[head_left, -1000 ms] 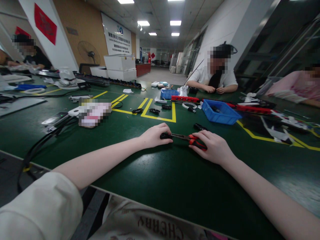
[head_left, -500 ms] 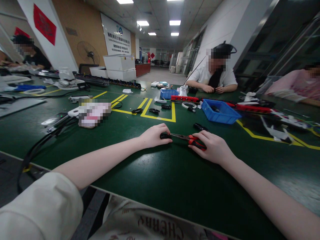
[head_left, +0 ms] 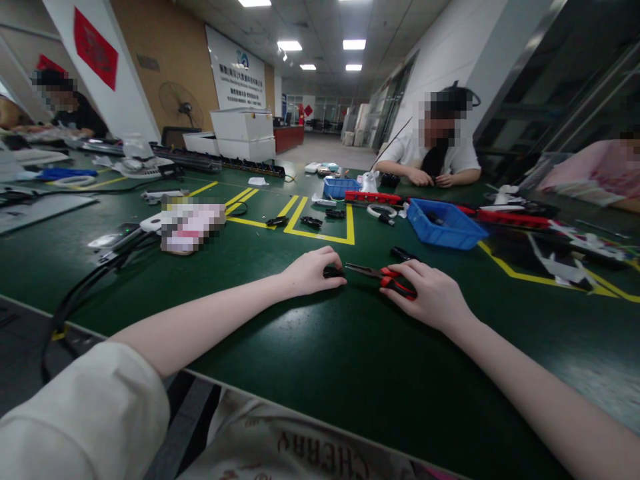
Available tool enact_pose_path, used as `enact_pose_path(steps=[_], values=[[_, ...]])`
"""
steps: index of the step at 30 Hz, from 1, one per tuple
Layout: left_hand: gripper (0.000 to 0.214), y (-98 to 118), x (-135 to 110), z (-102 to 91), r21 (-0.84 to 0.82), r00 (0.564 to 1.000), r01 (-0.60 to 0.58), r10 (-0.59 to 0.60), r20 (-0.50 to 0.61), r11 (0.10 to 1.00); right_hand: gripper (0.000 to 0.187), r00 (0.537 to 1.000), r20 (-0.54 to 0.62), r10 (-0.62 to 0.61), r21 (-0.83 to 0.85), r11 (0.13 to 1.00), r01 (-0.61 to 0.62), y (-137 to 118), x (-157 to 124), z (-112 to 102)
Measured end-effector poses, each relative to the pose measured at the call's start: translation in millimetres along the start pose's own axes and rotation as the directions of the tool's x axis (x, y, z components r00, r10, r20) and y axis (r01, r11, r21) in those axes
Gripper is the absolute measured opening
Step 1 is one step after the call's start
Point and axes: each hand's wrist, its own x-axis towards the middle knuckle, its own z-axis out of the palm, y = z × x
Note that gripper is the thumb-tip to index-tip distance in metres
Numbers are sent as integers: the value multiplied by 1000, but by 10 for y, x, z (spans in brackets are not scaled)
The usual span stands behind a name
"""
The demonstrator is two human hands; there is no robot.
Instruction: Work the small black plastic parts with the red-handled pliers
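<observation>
Between the thumb and fingers of my left hand [head_left: 311, 272] is a small black part [head_left: 333, 272], mostly hidden by the fingers, so its kind is unclear. My right hand [head_left: 433, 293] is closed around the red and black handles of needle-nose pliers [head_left: 370, 271]. Their thin metal jaws point left at the black part, with a small gap between the tip and the part. Just behind my right hand a black cylindrical piece [head_left: 403, 254] lies on the green table [head_left: 300, 353].
Several small black parts [head_left: 312, 222] lie around the yellow tape outline. A blue bin [head_left: 445, 227] stands at the right, a smaller blue bin [head_left: 341, 187] farther back. At left are a pink phone-like item [head_left: 190, 230] and black cables [head_left: 80, 297]. A co-worker [head_left: 433, 150] sits opposite.
The pliers have drawn slightly right, so their tip has come away from the black part in my left hand. The view has shifted a little.
</observation>
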Motion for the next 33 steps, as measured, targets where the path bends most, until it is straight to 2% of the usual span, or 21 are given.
enact_pose_path(steps=[4, 9, 18, 33], values=[[24, -3, -1, 11, 14, 1000, 17, -17, -21, 1000, 46, 1000, 16, 25, 51, 998, -26, -62, 6, -7], [23, -1, -3, 12, 1, 999, 20, -20, -33, 1000, 46, 999, 45, 0, 24, 1000, -2, -123, 16, -21], [23, 16, -6, -2, 2, 999, 30, -29, -25, 1000, 46, 1000, -9, 7, -59, 998, -7, -140, 10, -23], [23, 5, -3, 11, 5, 998, 43, -42, -48, 999, 46, 1000, -3, -9, -35, 999, 9, -220, 24, -47]])
